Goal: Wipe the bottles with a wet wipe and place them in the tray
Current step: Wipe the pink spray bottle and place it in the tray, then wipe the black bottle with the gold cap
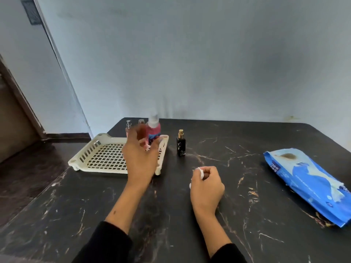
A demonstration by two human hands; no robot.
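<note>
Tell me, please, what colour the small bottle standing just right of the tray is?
Black, with a gold spray top; the small bottle shows clearly in the head view.

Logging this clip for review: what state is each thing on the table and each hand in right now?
Tray: flat on table, bottles at its far end.
Pink spray bottle: upright, capped, blurred; in tray or behind it unclear.
Two small bottles: upright, partly hidden.
Black bottle: upright on table, outside tray.
Wipes pack: lying flat, flap lifted.
Wet wipe: bunched in right hand.
Left hand: fingers spread, over tray.
Right hand: curled round wipe.
</note>
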